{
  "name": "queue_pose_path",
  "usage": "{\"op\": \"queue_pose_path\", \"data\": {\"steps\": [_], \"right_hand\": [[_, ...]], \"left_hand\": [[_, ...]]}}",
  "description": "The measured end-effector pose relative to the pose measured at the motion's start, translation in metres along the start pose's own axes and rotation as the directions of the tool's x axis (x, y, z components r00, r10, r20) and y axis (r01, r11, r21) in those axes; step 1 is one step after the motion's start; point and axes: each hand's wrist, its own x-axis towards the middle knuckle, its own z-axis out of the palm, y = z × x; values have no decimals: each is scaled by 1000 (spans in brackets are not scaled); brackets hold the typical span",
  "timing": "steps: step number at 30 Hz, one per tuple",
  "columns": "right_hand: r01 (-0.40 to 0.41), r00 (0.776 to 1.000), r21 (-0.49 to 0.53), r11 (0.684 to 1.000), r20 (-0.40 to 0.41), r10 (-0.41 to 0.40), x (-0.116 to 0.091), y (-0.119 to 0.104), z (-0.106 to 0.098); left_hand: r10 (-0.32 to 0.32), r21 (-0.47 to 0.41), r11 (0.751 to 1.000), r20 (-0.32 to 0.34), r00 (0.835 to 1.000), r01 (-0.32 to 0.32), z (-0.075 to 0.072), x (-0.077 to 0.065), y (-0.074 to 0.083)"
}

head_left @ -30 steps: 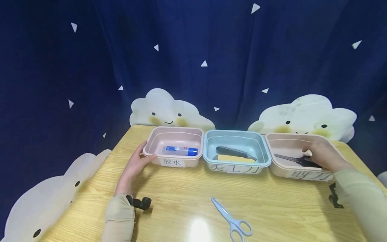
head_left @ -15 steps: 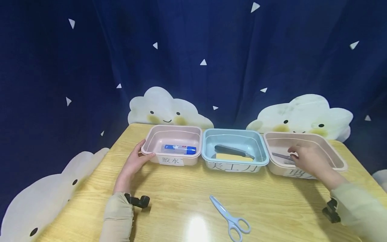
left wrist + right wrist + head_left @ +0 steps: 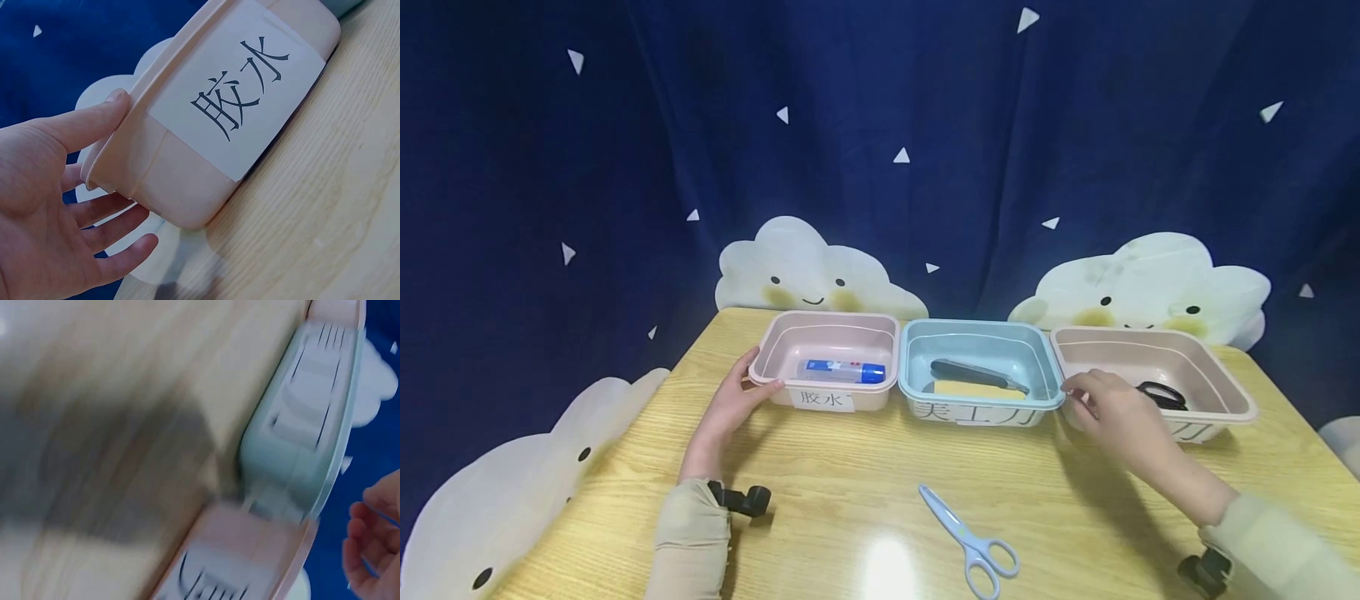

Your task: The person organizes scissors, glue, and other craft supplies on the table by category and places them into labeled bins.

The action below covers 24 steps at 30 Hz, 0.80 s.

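Observation:
My left hand holds the corner of the left pink box; in the left wrist view the thumb lies on its rim and the fingers reach along its end. Inside lies a blue-capped clear glue tube. My right hand, fingers loosely bent and holding nothing, is in front of the right pink box, near the blue box's corner. Black scissors lie in that box, partly hidden by the hand. A dark utility knife and a yellow item lie in the blue box.
Light-blue scissors lie on the wooden table in front of the boxes. The three boxes stand in a row with paper labels on their fronts. A dark-blue curtain with cloud pictures hangs behind.
My right hand has come out of the right pink box and moved left toward the blue box, leaving the black scissors inside. The left hand stays at its box.

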Motion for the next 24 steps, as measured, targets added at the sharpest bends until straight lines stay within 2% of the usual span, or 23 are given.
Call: {"op": "queue_pose_path", "data": {"steps": [6,10,14,17,24], "right_hand": [[7,993,84,996,119,-17,-8,-35,10],[-20,978,143,990,209,-11,-16,-55,19],[-68,939,198,978,345,-4,-23,-73,29],[-63,905,234,970,422,-43,-29,-83,35],[-64,842,279,958,531,-98,-40,-100,45]], "left_hand": [[-2,3,1000,-3,1000,2,-1,1,0],[-4,-2,1000,0,1000,4,-1,1,0],[-5,-7,1000,-3,1000,5,-1,1,-1],[-6,0,1000,-4,1000,6,-1,1,-1],[2,-10,1000,-3,1000,-3,0,1,-1]]}}
